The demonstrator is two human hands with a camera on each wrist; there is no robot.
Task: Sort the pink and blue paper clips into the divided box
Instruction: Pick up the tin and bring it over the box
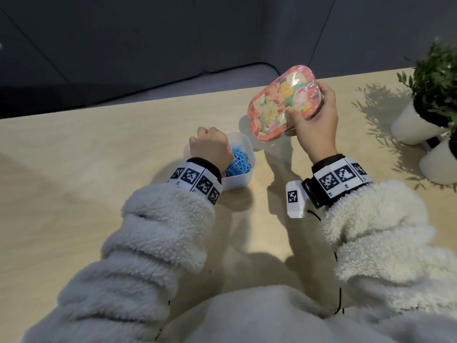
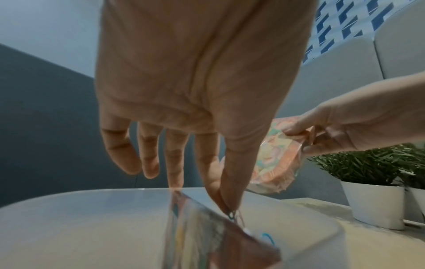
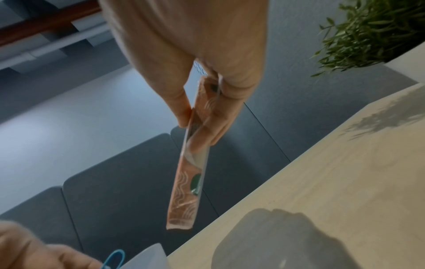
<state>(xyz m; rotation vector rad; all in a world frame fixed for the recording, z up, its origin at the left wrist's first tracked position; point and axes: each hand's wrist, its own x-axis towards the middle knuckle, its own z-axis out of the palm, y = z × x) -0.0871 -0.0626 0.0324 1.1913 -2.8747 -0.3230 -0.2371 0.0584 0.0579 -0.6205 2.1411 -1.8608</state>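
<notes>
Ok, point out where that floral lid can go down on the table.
Bare table lies between the white box and the right hand holding the floral lid. More lies left of the box, beyond the left hand. The far right is crowded by potted plants.

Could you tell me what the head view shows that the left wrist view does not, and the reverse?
Only the head view shows the heap of blue paper clips in the white box, plus both fleece sleeves.

Only the left wrist view shows the left hand pinching a blue paper clip above the box's divider.

Both show the right hand gripping the floral lid and the potted plants.
</notes>
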